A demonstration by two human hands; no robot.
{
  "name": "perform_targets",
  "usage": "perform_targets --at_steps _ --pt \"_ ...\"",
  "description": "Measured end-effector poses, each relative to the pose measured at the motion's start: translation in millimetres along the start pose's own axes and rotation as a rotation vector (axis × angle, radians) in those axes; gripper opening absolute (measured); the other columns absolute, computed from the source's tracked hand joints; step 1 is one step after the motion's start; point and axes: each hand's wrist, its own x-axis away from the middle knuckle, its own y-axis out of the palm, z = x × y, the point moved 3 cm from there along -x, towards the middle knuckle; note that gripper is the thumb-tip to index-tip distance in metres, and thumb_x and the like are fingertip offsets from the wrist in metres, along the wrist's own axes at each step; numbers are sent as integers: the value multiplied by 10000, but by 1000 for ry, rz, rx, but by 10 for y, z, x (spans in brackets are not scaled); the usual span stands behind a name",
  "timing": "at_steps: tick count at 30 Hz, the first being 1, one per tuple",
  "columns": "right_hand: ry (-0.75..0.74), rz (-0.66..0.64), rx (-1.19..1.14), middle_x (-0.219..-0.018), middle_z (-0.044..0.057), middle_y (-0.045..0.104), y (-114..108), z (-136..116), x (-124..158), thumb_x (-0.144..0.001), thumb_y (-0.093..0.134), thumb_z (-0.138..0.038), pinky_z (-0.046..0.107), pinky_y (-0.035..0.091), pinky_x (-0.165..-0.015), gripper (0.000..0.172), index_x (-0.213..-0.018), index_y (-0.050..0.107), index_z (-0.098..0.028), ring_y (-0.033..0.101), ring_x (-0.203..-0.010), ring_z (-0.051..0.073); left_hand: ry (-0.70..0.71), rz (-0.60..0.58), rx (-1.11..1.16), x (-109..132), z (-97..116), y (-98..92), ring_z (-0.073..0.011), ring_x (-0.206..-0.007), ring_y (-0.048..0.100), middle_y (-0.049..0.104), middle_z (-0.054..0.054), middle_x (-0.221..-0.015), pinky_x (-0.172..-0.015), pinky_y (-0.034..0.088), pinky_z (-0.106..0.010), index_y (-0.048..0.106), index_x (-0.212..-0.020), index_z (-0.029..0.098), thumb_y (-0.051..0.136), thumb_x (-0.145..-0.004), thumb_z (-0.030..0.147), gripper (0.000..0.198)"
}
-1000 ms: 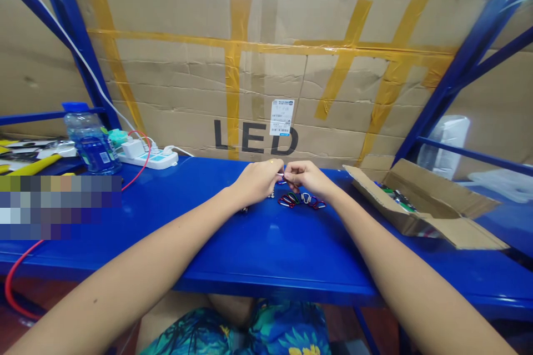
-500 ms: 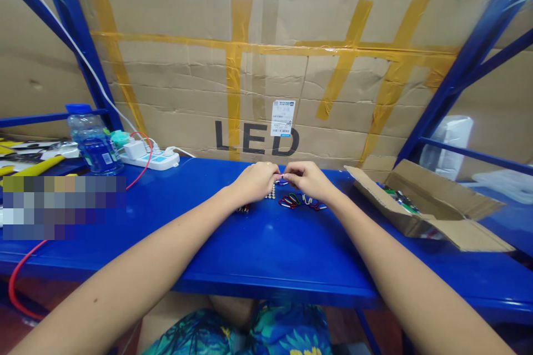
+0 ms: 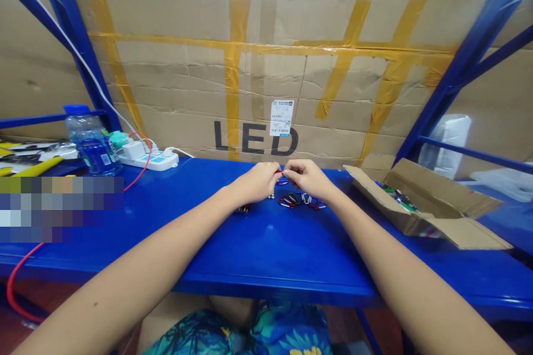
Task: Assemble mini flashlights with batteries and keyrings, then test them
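Note:
My left hand [image 3: 261,180] and my right hand [image 3: 303,174] meet above the middle of the blue table. The fingertips of both are pinched close together around a small reddish thing, too small to make out. A blue-purple piece [image 3: 283,181] shows just below the fingertips; whether it is held or lying on the table is unclear. Several carabiners [image 3: 303,199] in red, green, silver and blue lie in a row below my right hand. Small silver beads [image 3: 272,195] peek out under my left hand, which partly hides them. By my left wrist are small dark and metallic pieces [image 3: 242,208].
An open cardboard box [image 3: 428,216] with small coloured items stands on the right. To the left are a water bottle [image 3: 94,144], a white power strip [image 3: 156,161] and a red cable [image 3: 141,173]. A large taped cardboard sheet [image 3: 183,83] closes off the table's back.
My hands stay pinched together in nearly the same place, the right slightly higher. My left hand covers more of the silver beads. The view has shifted slightly.

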Motion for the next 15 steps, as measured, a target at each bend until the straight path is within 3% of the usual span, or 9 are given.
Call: perform_targets --at_steps 4,12,15 --pt "-29 8 36 -507 -37 490 25 0 3 -807 543 -311 246 321 -524 206 -648 528 -180 430 -508 109 12 -18 -101 12 -18 -5 -246 -854 650 697 -103 -911 -747 474 -354 634 -958 153 406 -959 227 239" --pt "100 -1 -197 -468 -52 463 26 -41 -1 -783 583 -394 237 307 -436 250 -655 506 -194 410 -403 97 106 104 -138 23 -48 -14 -248 -871 663 702 -112 -953 -758 495 -361 639 -994 139 427 -960 214 227" --pt "138 11 -109 -504 -26 513 -18 -81 4 -809 571 -445 247 341 -459 303 -666 552 -179 449 -437 107 90 185 -108 8 -81 -57 -233 -902 658 697 -97 -986 -779 500 -349 622 -1028 155 445 -953 209 199"
